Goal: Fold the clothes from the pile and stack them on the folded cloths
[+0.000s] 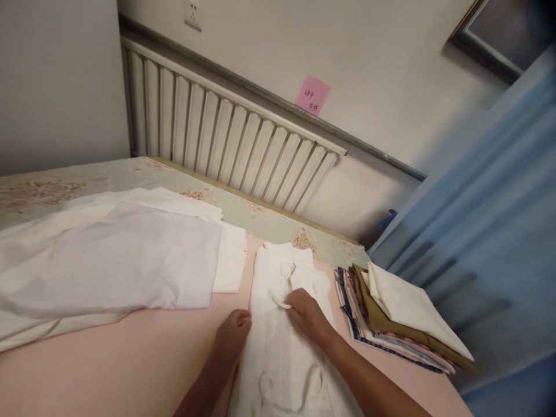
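A white garment [271,341] with thin straps or ties lies lengthwise in front of me, partly folded. My right hand [306,314] is closed over its upper part, with a narrow white strap [278,300] pinched between the fingers and its loose end curving to the left. At the garment's left edge is my left hand [234,330], fingers pressed together; whether cloth is caught in them I cannot make out. Two more looped straps [313,382] rest on the garment's near part.
White fabric pieces [143,255] lie spread in layers at left. A folded stack of mixed cloth [403,318] sits at right. Pink cloth [143,359] covers part of the floral tabletop [278,219]. Behind stands a radiator [226,127]; a blue curtain [490,231] hangs at right.
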`<state>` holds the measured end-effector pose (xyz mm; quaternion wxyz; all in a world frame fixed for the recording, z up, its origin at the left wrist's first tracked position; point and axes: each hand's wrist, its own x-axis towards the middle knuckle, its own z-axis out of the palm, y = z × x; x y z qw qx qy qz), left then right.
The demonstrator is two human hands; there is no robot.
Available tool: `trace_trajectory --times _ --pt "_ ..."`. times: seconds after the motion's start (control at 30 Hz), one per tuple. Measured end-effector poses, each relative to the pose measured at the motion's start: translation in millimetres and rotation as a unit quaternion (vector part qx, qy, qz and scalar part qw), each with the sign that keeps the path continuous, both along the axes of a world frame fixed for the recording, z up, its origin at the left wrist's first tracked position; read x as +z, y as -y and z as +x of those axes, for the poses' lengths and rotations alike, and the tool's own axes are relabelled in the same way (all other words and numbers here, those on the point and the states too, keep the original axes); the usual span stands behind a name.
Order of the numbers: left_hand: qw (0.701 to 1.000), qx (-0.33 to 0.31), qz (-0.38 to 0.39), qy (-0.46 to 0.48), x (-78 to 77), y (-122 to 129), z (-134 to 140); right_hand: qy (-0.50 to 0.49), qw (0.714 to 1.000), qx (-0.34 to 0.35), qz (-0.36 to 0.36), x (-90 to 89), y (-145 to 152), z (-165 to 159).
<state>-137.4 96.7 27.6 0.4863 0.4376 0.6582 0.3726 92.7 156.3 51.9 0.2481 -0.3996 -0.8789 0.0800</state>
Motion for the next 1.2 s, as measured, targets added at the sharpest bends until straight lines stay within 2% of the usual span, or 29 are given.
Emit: trace_trajectory --times 0.1,0.23,0.4,0.57,0.63,0.77,0.87,1.0,1.2 --pt "1.0 -0.004 -0.001 0.002 1.9 1 0 -0.014 1.0 0.016 0.012 -5.5 25 3" --pt "1.0 -0.007 0.003 -0.003 -1.6 1 0 -0.022 0.998 0.059 0.004 -1.5 41 1" --pt "1.0 -0.005 0.01 0.013 -4.7 1 0 0.018 0.994 0.11 0.019 7.8 38 -15" --pt "1.0 -0.009 0.005 0.009 -2.3 2 0 0.031 0.984 0.172 0.022 3.6 28 -25" --pt "1.0 -0.005 0.006 0.009 -0.6 3 0 0.011 0.985 0.169 0.028 2.1 20 -23" --pt "1.0 0.001 0.005 0.012 1.6 5 1 -0.051 0.992 0.104 0.056 5.6 -1 -20" --pt "1.0 0.004 0.001 0.003 1.8 4 1 -0.037 0.993 0.095 0.058 7.1 -9 -22" --pt "1.0 0.006 0.009 0.012 2.4 5 2 -0.001 0.996 0.075 0.05 -1.4 -1 -23" --pt "1.0 0.004 0.002 0.011 4.0 7 1 -0.005 0.997 0.07 -0.02 -18.8 26 -12"
